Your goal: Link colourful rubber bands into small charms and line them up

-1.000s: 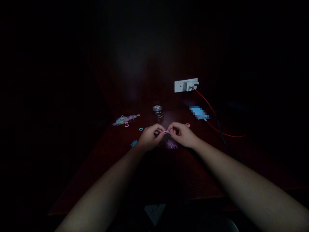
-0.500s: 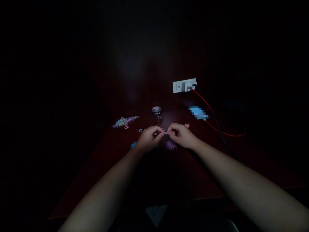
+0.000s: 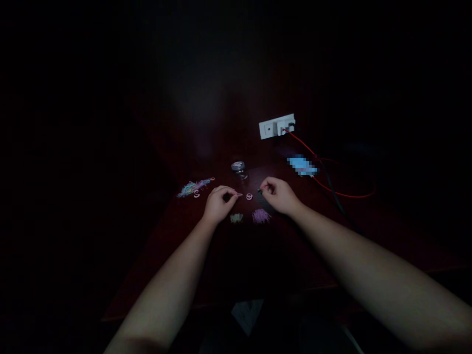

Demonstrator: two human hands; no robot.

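A small pink hair tie is pinched between the thumb and index finger of my left hand. To its right, two pink hair ties lie together on the table. My right hand is closed in a pinch above a small heap of dark green bands. Something dark shows at its fingertips, too small to name. Nearer to me lie a pile of purple bands and a pile of pale yellowish bands.
Behind the hands stands a clear lidded jar. A mixed heap of coloured bands lies at the left. At the right are a blurred-out phone, its red cable and a wall socket. The surroundings are very dark.
My hands have moved apart; they were together around a pink hair tie. The left now holds it alone, while the right has shifted away to the dark green bands. The camera view has tilted slightly.
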